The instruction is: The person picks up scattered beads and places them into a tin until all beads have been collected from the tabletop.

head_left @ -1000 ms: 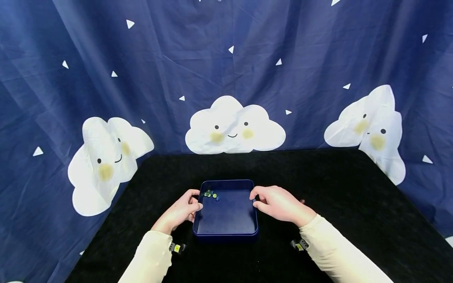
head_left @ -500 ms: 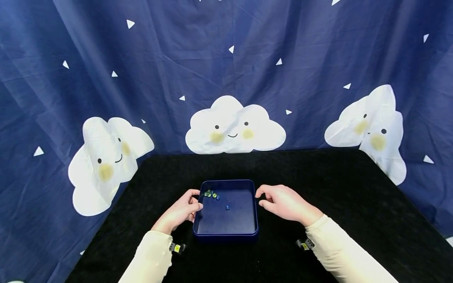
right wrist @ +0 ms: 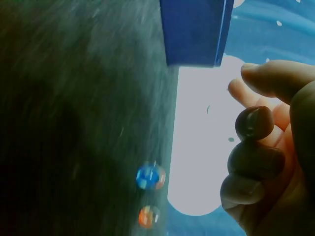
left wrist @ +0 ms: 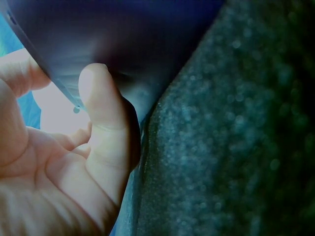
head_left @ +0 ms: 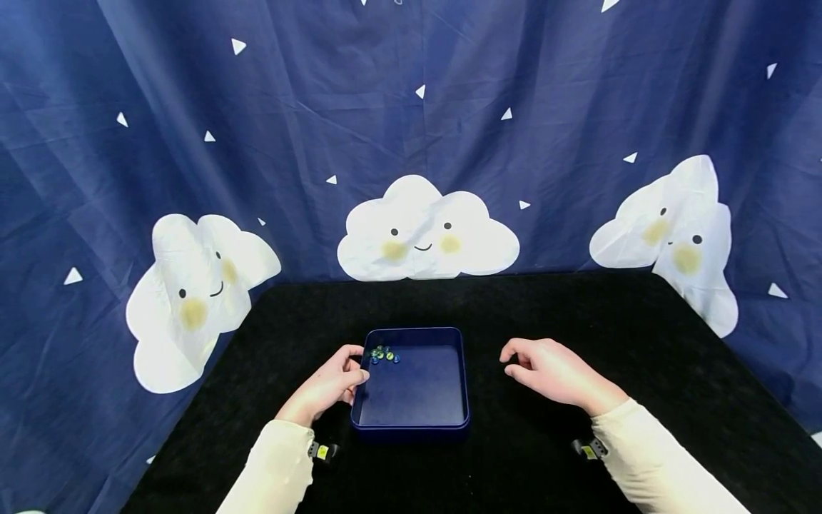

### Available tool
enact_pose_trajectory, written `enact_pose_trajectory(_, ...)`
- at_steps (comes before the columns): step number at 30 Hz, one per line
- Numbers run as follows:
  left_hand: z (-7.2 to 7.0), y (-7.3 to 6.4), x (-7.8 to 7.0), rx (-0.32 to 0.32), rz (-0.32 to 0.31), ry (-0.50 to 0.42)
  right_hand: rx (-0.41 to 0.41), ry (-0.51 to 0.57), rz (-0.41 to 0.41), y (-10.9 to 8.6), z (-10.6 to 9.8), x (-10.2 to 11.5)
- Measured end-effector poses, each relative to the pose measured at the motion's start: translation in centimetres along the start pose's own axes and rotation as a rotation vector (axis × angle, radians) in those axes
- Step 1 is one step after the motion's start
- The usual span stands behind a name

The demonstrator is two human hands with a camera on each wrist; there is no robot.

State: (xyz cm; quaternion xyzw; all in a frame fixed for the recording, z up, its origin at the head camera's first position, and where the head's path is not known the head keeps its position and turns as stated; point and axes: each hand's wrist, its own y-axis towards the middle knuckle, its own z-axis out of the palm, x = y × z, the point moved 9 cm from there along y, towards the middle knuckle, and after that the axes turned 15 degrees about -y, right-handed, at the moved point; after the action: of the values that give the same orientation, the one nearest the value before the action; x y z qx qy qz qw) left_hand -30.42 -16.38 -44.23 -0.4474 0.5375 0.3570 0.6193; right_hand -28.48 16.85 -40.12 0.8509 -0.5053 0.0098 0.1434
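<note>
A shallow dark-blue square box (head_left: 414, 400) sits on the black cloth, its top uncovered. My left hand (head_left: 330, 382) grips its left wall; in the left wrist view the thumb (left wrist: 101, 105) lies along the blue side. Several small glass marbles (head_left: 389, 355), green, yellow and blue, are clustered in the box's far left corner. To the right of the box, my right hand (head_left: 555, 373) is held over the cloth with fingers loosely bent and nothing between them. The right wrist view shows a blue marble (right wrist: 148, 176) and an orange marble (right wrist: 146, 217) on the cloth.
Black cloth (head_left: 526, 307) covers the table. Behind it hangs a navy curtain (head_left: 546, 107) with smiling white clouds (head_left: 424, 260) and small white triangles. Each sleeve has a small wrist camera strapped near the cuff.
My right hand let a blue marble go at the box's right wall and has moved away to the right. That marble rolled left across the floor to the cluster. The left hand kept its place.
</note>
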Motion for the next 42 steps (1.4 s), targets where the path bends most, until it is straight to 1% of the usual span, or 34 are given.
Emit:
enact_pose_trajectory(1,0.0,0.0,0.0,-0.001,-0.002,0.000,0.004,-0.002,0.011,-0.2,0.0,-0.4)
enact_pose_trajectory(8,-1.7,1.5,2.6,-0.038,0.007,0.005,0.026,-0.011,0.037,-1.7,-0.4,-2.7)
enact_pose_trajectory(14,-1.6,1.5,2.5,-0.035,0.010,0.021,0.053,-0.017,0.065,-3.0,-0.5,-4.3)
enact_pose_trajectory(19,-1.6,1.6,2.2,-0.036,0.013,0.027,0.092,-0.030,0.072,-3.6,0.2,-5.1)
enact_pose_trajectory(24,-1.6,1.5,2.3,-0.037,0.008,0.023,0.130,-0.027,0.051,-3.6,1.1,-5.2)
enact_pose_trajectory(32,-1.6,1.4,2.4,-0.036,0.009,0.031,0.175,-0.020,-0.002,-3.3,1.7,-4.4)
enact_pose_trajectory(36,-1.5,1.4,2.3,-0.034,0.010,0.028,0.199,-0.049,-0.010,-3.1,2.2,-4.2)
enact_pose_trajectory(42,-1.5,1.3,2.2,-0.035,0.012,0.017,0.203,-0.088,-0.035,-3.1,2.5,-3.8)
